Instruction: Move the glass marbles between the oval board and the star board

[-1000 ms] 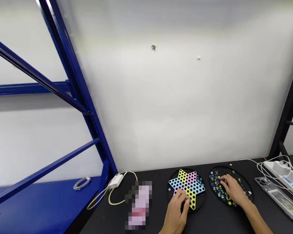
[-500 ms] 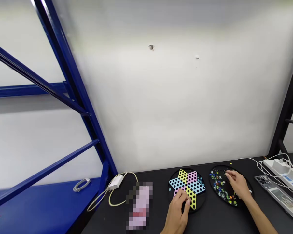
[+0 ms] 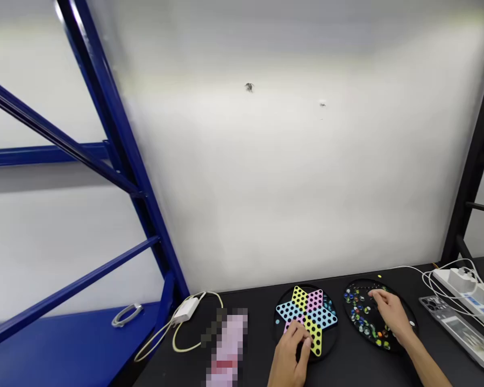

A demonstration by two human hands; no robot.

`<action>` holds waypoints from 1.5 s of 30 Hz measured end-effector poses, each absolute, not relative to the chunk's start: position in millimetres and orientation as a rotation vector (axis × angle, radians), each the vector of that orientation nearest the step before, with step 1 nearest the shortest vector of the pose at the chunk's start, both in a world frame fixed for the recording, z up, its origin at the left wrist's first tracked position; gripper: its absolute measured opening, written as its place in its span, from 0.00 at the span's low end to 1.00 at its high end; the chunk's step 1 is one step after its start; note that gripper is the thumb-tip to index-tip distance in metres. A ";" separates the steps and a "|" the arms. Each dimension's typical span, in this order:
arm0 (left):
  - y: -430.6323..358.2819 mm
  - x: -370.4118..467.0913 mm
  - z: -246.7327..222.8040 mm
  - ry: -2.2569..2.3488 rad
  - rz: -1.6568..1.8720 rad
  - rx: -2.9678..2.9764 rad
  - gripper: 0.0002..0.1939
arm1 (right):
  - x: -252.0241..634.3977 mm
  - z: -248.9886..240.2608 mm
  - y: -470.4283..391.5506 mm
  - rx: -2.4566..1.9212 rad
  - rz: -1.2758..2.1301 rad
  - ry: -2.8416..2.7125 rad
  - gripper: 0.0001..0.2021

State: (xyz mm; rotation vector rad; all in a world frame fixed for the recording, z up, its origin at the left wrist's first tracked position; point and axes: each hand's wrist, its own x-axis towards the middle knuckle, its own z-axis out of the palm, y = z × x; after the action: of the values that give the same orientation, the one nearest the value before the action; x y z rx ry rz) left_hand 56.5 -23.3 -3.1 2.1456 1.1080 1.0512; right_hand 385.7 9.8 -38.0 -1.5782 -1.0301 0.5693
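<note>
Bench (image 3: 347,371): black, against white wall.
Left hand (image 3: 292,349): fingers curled on star board (image 3: 306,314) near edge.
Right hand (image 3: 391,314): fingers loosely spread, resting in marble tray (image 3: 361,312); grasp unclear.

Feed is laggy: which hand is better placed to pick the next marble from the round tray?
Likely the right hand: it rests in the marble tray; the left hand rests on the star board.

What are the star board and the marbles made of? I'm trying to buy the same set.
The star board looks like moulded plastic: flat pastel colours, matte, with evenly punched holes and a black round rim. The marbles in the black tray look like glass: small, glossy, multicoloured, with bright glints. At this size, glossy plastic cannot be ruled out.
</note>
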 end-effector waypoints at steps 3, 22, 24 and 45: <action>-22.4 56.2 -2.7 1.117 1.026 2.130 0.20 | 374.2 -39.7 8.2 -1.753 0.487 -1.359 0.19; -22.8 56.6 -2.3 1.120 1.017 2.121 0.19 | 381.5 -22.7 17.0 -1.391 1.005 -0.932 0.21; -23.3 56.5 -3.2 1.118 1.017 2.117 0.18 | 385.7 -22.9 23.1 -1.470 0.967 -0.999 0.22; -27.8 56.6 -2.6 1.105 1.041 2.142 0.21 | 386.6 -4.0 22.6 -1.515 0.980 -1.215 0.23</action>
State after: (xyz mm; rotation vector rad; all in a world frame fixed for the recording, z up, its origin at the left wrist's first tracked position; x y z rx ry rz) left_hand 56.6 -27.8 -2.6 2.1419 1.1045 1.0412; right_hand 386.6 22.6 -4.0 -1.5148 -1.2151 0.9799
